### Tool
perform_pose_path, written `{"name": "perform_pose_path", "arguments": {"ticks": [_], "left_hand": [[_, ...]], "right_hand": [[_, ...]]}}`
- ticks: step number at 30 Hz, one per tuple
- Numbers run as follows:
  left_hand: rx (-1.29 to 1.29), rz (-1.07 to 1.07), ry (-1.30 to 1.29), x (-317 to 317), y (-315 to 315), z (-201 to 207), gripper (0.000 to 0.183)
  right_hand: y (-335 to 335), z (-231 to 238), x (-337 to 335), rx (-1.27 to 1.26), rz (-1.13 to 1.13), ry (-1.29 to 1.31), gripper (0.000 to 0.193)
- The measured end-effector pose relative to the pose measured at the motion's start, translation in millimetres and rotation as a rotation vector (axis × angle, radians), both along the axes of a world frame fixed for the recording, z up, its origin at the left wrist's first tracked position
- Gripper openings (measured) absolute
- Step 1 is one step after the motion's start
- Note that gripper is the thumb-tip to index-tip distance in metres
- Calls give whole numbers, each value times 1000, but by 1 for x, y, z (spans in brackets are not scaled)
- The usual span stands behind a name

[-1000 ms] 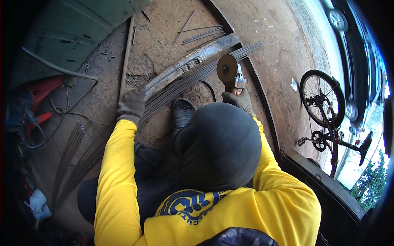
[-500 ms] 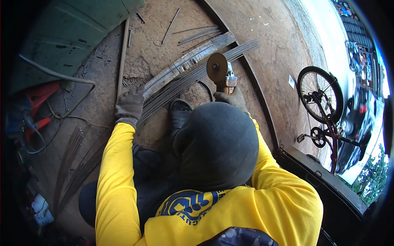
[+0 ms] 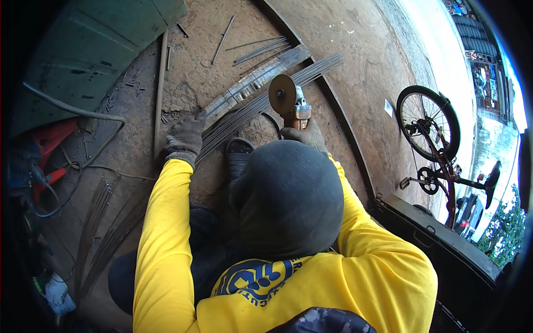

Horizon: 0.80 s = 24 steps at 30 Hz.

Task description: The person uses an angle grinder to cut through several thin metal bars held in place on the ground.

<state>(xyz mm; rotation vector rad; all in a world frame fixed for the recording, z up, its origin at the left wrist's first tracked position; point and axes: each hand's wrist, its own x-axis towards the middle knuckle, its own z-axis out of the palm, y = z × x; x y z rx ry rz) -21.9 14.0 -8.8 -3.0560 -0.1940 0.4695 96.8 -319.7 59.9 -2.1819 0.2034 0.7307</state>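
At the middle of the upper view, the angle grinder (image 3: 300,117) stands in the air on the 12 o'clock side of the right hand (image 3: 306,135), its body running roughly 6 to 12 and its round disc (image 3: 283,94) set off toward 11. That gloved hand is wrapped around the body, so it is the nearer of the two hands to the disc. Seen from above, the disc overlaps the bundle of thin rods (image 3: 244,120); whether it touches them, this angle cannot show.

The bundle's long axis runs from 8 to 2 o'clock, passing to the disc's 8 o'clock side and emerging beyond it at 2. On its 11 o'clock side lies the flat metal bar (image 3: 252,81), nearly parallel and slightly bowed.

The left hand (image 3: 185,137), gloved too, is at the 8 o'clock end of the bar, just beside the rods and well apart from the grinder, which lies toward its 2 to 3 o'clock. Its fingers meet the bar's end in view, but I cannot tell whether they grasp it.

Farther out, a sandalled foot (image 3: 239,161) is at the disc's 7 o'clock, a dark metal edge (image 3: 350,136) curves past on the 3 o'clock side, and a bicycle (image 3: 450,180) stands beyond that toward 4.
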Motion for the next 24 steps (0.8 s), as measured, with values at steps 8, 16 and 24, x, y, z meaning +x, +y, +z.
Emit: {"name": "perform_pose_path", "arguments": {"ticks": [8,16,24], "left_hand": [[-83,79,70,19,-11,18,38],[-57,101,124,29,-19,19,35],[-81,129,125,30,-21,19,32]], "right_hand": [[6,19,-1,-32,-19,46,86],[14,27,-3,25,-22,62,83],[6,16,-2,2,-24,82,85]]}}
